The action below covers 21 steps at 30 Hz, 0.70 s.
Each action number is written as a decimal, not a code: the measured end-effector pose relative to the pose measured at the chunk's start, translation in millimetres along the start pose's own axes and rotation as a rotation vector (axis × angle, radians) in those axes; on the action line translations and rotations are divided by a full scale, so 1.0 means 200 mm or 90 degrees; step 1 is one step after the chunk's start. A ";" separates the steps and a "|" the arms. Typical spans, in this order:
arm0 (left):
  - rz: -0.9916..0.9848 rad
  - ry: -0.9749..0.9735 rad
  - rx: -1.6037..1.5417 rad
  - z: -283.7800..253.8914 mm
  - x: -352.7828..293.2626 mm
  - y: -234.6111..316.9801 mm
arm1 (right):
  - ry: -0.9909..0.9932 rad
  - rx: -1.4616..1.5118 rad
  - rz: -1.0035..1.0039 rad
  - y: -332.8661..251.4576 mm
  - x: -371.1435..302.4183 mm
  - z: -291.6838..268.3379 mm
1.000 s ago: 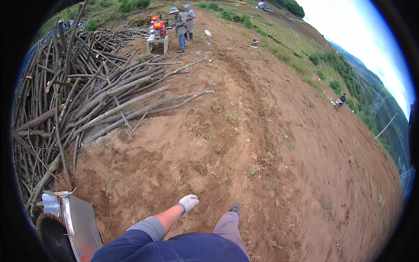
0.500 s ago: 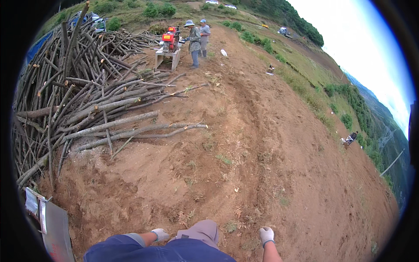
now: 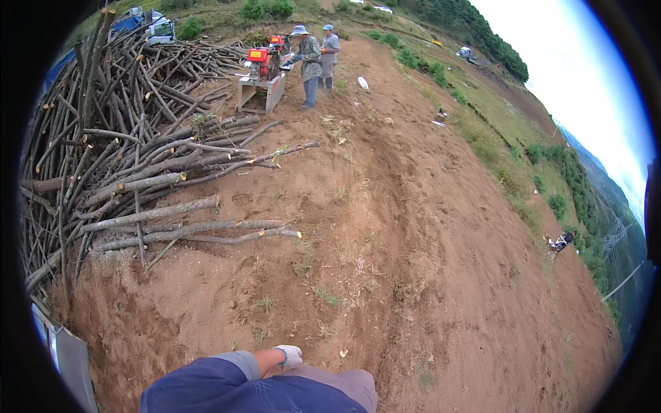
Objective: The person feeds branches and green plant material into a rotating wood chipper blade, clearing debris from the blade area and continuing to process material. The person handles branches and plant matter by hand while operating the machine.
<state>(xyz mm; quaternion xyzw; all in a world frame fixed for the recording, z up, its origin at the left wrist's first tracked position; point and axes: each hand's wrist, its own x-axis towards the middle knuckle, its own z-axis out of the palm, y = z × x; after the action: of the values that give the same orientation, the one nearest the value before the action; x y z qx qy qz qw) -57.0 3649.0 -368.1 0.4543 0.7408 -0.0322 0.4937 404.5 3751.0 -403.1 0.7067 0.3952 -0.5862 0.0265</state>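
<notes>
My left hand (image 3: 290, 355), in a pale knitted work glove, swings in front of my body at the lower edge, above my leg in brownish trousers (image 3: 344, 383). The back of the glove faces up, and its fingers are too small and turned away to read. Nothing can be seen sticking out of it. Bare reddish soil (image 3: 358, 289) lies just ahead of the hand. My right hand is out of the picture.
A big pile of cut logs (image 3: 158, 182) spreads along the left. Behind it, two people (image 3: 311, 65) stand by a red engine-driven machine (image 3: 260, 63) on a metal stand. A grey metal panel (image 3: 69, 358) stands at lower left. A slope falls away right.
My left hand has swung forward and to the right, across my body. My right hand has dropped out of view. The log pile has shifted left and the machine looks slightly nearer.
</notes>
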 end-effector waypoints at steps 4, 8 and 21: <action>0.028 0.118 -0.173 -0.71 0.37 0.38 | -0.004 0.003 0.052 -0.36 0.31 -0.11; 0.023 0.174 -0.178 -1.12 0.94 0.46 | -0.009 -0.008 0.039 -0.84 0.77 -0.23; -0.104 0.133 -0.184 -1.51 1.63 0.17 | 0.014 -0.151 -0.522 -4.09 2.22 -0.38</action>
<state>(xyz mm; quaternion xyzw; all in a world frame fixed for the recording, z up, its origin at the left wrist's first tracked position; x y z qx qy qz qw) -277.8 4026.6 -448.1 0.3179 0.8194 0.0816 0.4700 -16.8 4585.2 -408.8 0.4898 0.7082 -0.4911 -0.1321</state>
